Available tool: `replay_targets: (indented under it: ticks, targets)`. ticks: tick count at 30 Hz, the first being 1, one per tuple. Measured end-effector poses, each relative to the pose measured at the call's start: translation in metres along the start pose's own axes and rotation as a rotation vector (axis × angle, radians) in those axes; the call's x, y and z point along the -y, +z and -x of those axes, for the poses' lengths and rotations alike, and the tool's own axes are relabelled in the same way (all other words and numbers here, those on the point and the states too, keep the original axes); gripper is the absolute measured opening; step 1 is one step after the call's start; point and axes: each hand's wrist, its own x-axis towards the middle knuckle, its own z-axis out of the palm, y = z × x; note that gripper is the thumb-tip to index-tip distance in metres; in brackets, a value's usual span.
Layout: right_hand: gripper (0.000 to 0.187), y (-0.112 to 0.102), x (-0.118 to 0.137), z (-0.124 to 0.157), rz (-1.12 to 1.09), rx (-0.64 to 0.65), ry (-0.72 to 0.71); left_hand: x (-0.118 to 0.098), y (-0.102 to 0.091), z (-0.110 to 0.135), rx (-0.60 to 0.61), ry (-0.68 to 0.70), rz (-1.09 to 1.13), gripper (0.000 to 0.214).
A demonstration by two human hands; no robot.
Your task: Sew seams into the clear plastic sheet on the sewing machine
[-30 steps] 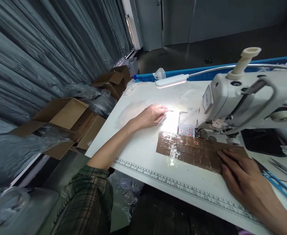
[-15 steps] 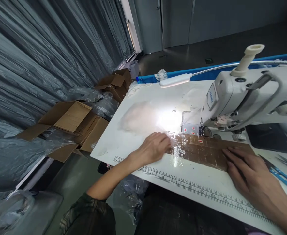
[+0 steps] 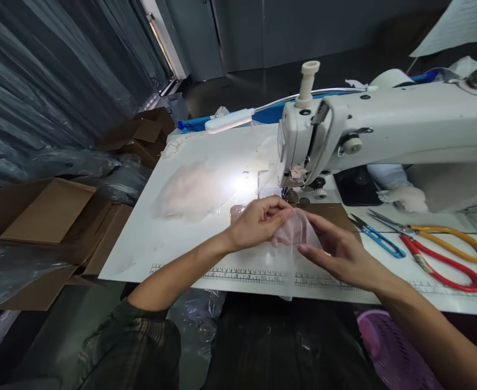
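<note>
A piece of sheer whitish fabric (image 3: 293, 233) hangs between my two hands over the front of the sewing table. My left hand (image 3: 258, 221) pinches its upper left edge between thumb and fingers. On the other side, the fabric runs between the curved fingers and thumb of my right hand (image 3: 340, 252). Behind both hands lies a brown strip (image 3: 330, 212) with a shiny covering, partly hidden by them. The sewing machine (image 3: 303, 141) stands just beyond, its needle area close above my fingers.
Blue thread snips (image 3: 379, 235), yellow-handled scissors (image 3: 450, 233) and red-handled scissors (image 3: 445, 265) lie to the right. A pale sheer pile (image 3: 189, 189) rests on the table's left. A white lamp (image 3: 230, 120) shines there. Cardboard boxes (image 3: 47, 211) stand left, a pink basket (image 3: 393, 346) below.
Both hands have left the brown strip and come together, now holding sheer fabric up in front of it. The view has turned right, bringing the scissors and more of the machine into sight.
</note>
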Motion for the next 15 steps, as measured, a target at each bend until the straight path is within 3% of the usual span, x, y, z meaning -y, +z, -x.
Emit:
replay_targets:
  ticks: [4,7,11,15]
  targets:
    - [0.057,0.007,-0.012,-0.021,-0.078,-0.068,0.104,0.002,-0.016,-0.003,-0.111,-0.069,-0.147,0.021]
    - [0.047,0.004,-0.014,-0.034,-0.087,-0.043,0.199,0.001,-0.026,-0.001,-0.161,-0.113,-0.251,0.02]
    - [0.046,0.003,0.0,-0.049,0.165,0.046,0.199,0.003,-0.031,-0.005,-0.159,-0.128,-0.276,0.021]
    - [0.026,0.004,0.006,-0.055,0.401,0.04,0.178,0.007,-0.04,-0.014,-0.169,-0.118,-0.307,0.02]
